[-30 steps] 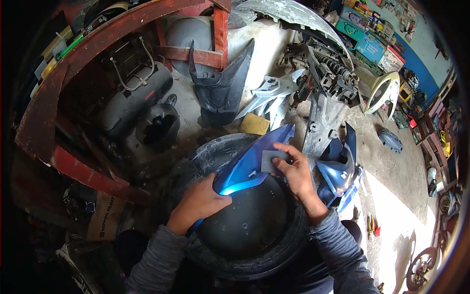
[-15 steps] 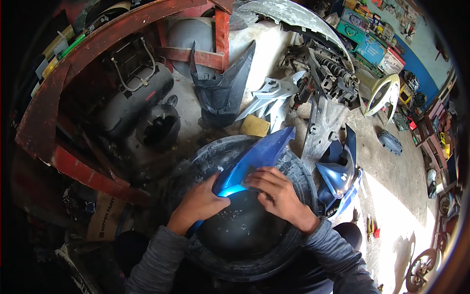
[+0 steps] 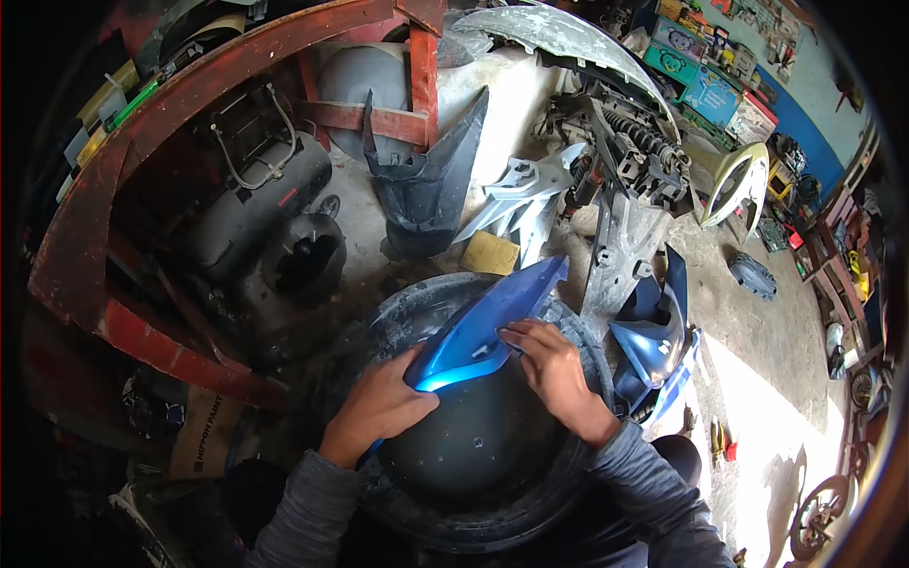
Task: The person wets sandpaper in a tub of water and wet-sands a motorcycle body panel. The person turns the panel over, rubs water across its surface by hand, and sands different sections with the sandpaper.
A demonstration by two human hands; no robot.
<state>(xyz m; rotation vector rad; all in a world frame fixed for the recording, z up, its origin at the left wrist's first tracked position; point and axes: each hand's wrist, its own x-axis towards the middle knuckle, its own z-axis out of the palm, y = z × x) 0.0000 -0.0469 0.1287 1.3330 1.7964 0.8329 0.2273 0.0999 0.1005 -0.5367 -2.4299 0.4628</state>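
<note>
A glossy blue motorcycle body panel (image 3: 488, 308) is held slanting over a round black basin (image 3: 398, 506) with water in it. My left hand (image 3: 379, 407) is closed round the panel's lower left end, thumb on the near side. At the panel's right edge, my right hand (image 3: 554, 374) has its fingers bent and pressed together. A small dark piece that looks like sandpaper is under those fingertips, mostly hidden. Small bubbles float on the water below the panel.
A yellow sponge (image 3: 490, 254) lies behind the basin. More blue panels (image 3: 653, 331) lean at its right, near a grey motorcycle frame (image 3: 620, 246). A black fender (image 3: 426, 180) stands at the back. At left, a red wooden frame (image 3: 180, 350) surrounds a black tank (image 3: 251, 204).
My right hand has slid a little right and up along the panel's edge, and its fingers are more bent. The panel has dipped slightly in my left hand's hold.
</note>
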